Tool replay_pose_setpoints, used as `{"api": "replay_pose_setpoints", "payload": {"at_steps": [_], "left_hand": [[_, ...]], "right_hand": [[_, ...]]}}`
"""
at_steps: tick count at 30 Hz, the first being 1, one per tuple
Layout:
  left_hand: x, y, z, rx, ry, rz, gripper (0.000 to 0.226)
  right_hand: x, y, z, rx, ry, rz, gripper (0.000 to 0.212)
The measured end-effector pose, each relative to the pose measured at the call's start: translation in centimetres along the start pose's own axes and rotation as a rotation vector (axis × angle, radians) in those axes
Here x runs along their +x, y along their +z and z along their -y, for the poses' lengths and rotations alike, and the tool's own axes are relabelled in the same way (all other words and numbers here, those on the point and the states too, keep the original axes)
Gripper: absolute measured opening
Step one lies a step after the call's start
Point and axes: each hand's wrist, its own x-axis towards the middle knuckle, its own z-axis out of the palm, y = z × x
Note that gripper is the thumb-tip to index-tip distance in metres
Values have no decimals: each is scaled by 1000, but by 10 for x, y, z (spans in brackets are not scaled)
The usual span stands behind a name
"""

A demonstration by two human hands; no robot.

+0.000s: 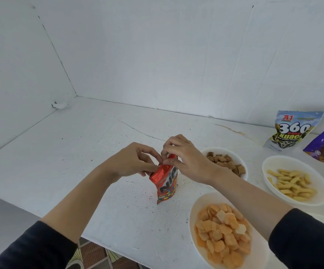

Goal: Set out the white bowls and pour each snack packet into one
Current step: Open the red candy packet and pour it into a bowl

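Above the white table (79,152), left hand (132,160) and right hand (184,158) pinching red packet (166,181) top, forearms converging

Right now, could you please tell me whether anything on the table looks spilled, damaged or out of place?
No snack lies spilled. Only the white painted tabletop looks damaged: a thin dark crack runs across it beyond the red snack packet, and a brownish scuffed patch lies near the back wall.
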Motion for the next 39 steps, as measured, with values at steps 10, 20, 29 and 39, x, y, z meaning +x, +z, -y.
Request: {"api": "replay_pose_setpoints", "payload": {"at_steps": [10, 20, 29, 39], "left_hand": [[5, 1, -4, 213, 26, -184, 9], [8, -4, -2, 220, 19, -104, 21], [19, -16, -13, 264, 102, -277, 32], [35, -22, 2, 250, 66, -206, 34]], "right_hand": [[-4, -5, 3, -5, -3, 43, 8], [-1, -9, -2, 11, 22, 16, 16], [4, -16, -1, -38, -69, 91, 3], [12, -9, -1, -95, -93, 100, 7]]}}
